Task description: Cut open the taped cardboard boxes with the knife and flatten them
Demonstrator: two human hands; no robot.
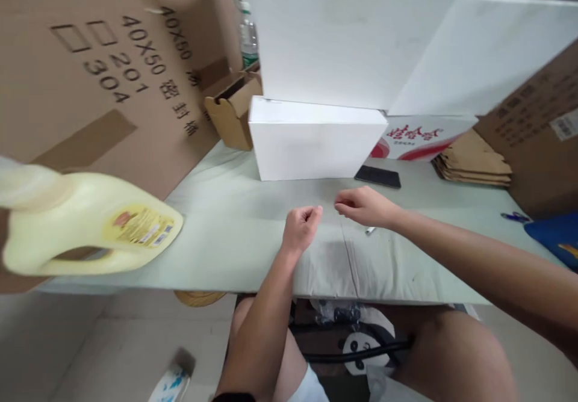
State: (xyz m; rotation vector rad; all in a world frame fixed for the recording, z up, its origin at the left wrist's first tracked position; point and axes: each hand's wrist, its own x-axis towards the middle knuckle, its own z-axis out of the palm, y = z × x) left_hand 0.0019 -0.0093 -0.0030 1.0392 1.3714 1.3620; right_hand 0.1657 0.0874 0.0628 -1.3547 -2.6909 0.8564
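Note:
My left hand (300, 228) is closed in a fist above the table, thumb on top. Facing it a short way to the right, my right hand (362, 206) has its fingers curled in. The two hands are apart. Whatever either one may hold is hidden inside the fingers. Just below my right wrist lies a small white object (370, 230), too small to name. Behind the hands a white box (311, 149) stands on the table, and a dark phone (378, 176) lies by its right corner.
A pale cloth (217, 227) covers the table. At left a large yellow jug (90, 221) stands before a tall cardboard carton (90, 77). Folded cardboard (474, 158), a red-and-white box (419, 137) and a blue item (555, 239) are on the right. White panels (352, 35) rise behind.

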